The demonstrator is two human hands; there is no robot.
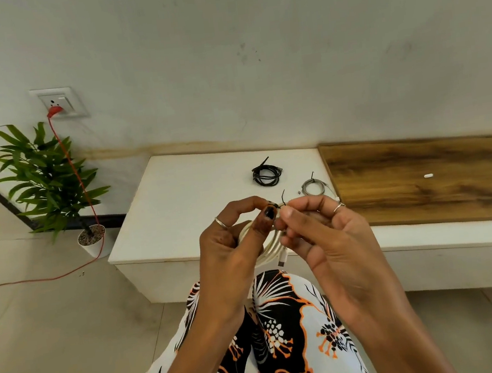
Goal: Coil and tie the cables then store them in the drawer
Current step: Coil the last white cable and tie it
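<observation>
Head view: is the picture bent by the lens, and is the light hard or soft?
Head view: wide-angle bending shows, the white cabinet edges and wall line tilt; light is soft, shadows faint; the black coiled cable is sharp, the white cable between both hands slightly soft.

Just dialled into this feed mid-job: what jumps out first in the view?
Dead centre, the left hand and right hand pinch a black tie around a coiled white cable, held above the white cabinet. Behind them on the cabinet lie a tied black cable and a tied grey cable. At far left, a red cord runs from a wall socket past a potted plant.
</observation>
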